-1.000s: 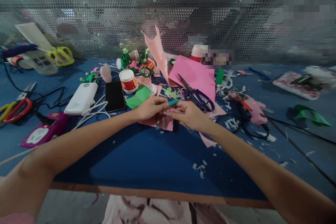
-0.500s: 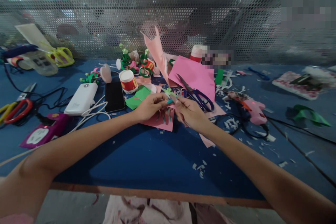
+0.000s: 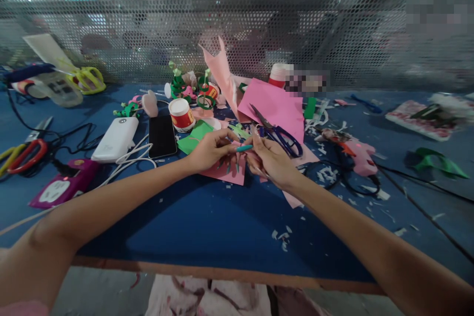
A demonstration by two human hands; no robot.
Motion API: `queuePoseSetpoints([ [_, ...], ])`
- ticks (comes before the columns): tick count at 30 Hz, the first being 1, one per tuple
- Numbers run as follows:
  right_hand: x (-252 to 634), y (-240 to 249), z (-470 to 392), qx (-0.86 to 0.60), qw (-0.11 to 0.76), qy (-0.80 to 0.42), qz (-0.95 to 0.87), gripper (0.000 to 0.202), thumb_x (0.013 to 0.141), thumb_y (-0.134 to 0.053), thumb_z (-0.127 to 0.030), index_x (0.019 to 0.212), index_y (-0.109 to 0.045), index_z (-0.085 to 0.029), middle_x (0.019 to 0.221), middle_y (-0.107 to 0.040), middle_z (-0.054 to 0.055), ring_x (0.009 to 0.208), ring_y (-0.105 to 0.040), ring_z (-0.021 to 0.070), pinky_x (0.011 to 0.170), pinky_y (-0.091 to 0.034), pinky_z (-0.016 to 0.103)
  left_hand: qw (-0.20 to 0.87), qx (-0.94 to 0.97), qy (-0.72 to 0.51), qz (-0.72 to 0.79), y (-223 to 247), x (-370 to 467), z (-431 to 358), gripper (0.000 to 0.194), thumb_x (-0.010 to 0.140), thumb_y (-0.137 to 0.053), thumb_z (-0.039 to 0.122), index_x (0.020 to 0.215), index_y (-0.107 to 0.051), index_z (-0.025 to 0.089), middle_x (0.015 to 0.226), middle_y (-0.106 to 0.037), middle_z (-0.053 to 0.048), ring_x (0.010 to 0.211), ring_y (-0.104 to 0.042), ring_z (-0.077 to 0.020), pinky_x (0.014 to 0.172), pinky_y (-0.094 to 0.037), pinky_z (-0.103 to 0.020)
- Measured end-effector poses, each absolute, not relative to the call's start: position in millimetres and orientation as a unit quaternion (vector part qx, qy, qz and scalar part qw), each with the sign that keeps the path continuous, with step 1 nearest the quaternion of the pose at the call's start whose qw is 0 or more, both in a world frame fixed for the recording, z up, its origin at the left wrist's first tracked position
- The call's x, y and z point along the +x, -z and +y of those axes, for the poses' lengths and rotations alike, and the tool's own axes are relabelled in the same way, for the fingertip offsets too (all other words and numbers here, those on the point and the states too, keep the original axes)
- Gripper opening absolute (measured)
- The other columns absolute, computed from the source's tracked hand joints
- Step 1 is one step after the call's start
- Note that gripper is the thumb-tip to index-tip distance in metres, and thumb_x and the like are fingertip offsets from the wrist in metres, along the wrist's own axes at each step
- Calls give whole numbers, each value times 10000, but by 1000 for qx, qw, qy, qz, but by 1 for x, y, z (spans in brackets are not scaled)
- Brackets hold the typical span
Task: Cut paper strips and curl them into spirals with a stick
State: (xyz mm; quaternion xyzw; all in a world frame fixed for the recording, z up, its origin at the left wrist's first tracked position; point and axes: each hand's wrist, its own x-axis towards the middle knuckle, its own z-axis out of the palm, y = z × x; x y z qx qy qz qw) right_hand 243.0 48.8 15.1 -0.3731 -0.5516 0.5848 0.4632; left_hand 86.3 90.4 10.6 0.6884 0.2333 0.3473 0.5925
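My left hand (image 3: 213, 152) is closed, its thumb with a long teal nail pointing toward my right hand (image 3: 270, 158). The fingers of my right hand are pinched together around that nail tip. Whatever lies between the two hands is too small and hidden to name. Beneath my left fingers is a sheet of pink paper (image 3: 225, 176), with a green paper (image 3: 196, 137) behind the wrist. Dark blue-handled scissors (image 3: 279, 137) rest just beyond my right hand, partly on a bright pink sheet (image 3: 277, 103).
A black phone (image 3: 162, 137), a white power bank (image 3: 115, 139) and a red-and-white tub (image 3: 181, 114) stand left. Red-and-yellow-handled scissors (image 3: 27, 153) lie far left. On the right are a pink glue gun (image 3: 360, 157), black cables and paper scraps (image 3: 284, 237). A perforated metal panel (image 3: 166, 24) rises behind.
My right hand's thumb has lifted and its fingers have shifted slightly, so more of the left thumb's teal nail shows. Both arms stay almost where they were.
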Motion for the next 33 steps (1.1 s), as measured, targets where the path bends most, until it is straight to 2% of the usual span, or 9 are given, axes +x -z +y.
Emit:
queuePoseSetpoints([
  [3,244,-17,48,-386,450,-569,-570,382,768,-478,-567,719,-478,-188,329,-362,-113,232,-278,39,269,-211,183,605,684,-327,245,-12,86,92,141,783,-548,232,836,-456,140,530,-625,22,394,-571,-68,355,-382,-130],
  [8,246,-26,48,-428,422,-511,-615,373,759,-520,-526,614,-436,-192,309,-345,-106,224,-275,36,261,-184,185,622,686,-272,260,-19,84,94,138,780,-546,200,704,-457,126,533,-639,-4,419,-585,-73,378,-407,-133],
  [12,248,-30,49,-446,391,-464,-658,346,771,-527,-474,590,-438,-193,295,-337,-101,220,-281,44,262,-193,189,623,692,-233,281,-26,83,94,134,761,-575,176,678,-498,103,539,-636,-6,461,-600,-69,417,-428,-130],
  [17,251,-29,50,-444,357,-422,-705,323,824,-467,-403,582,-405,-199,305,-360,-92,229,-331,56,286,-247,185,603,710,-216,294,-30,81,95,151,765,-582,230,729,-543,89,575,-651,-25,466,-601,-71,405,-416,-133],
  [22,254,-28,51,-452,334,-406,-721,312,829,-453,-400,595,-391,-202,345,-396,-79,261,-375,72,321,-294,199,587,726,-219,284,-28,78,99,173,766,-579,252,705,-534,97,582,-660,-30,470,-600,-60,418,-416,-124],
  [26,255,-26,53,-450,349,-376,-731,343,831,-430,-432,588,-421,-191,463,-442,-38,393,-433,83,409,-333,218,612,720,-188,269,-29,75,102,169,739,-602,241,703,-505,107,598,-664,-30,484,-618,-80,434,-445,-144],
  [29,253,-25,53,-431,377,-349,-742,379,831,-409,-467,587,-459,-181,558,-444,-12,505,-423,94,481,-331,236,623,720,-159,262,-33,76,100,169,713,-619,179,775,-471,126,546,-643,-1,456,-611,-93,426,-444,-158],
  [33,251,-26,51,-419,371,-356,-749,354,805,-471,-454,576,-445,-185,507,-387,-40,464,-348,81,462,-273,240,618,728,-150,254,-36,78,92,270,730,-593,126,915,-397,149,517,-625,24,433,-601,-102,444,-448,-178],
])
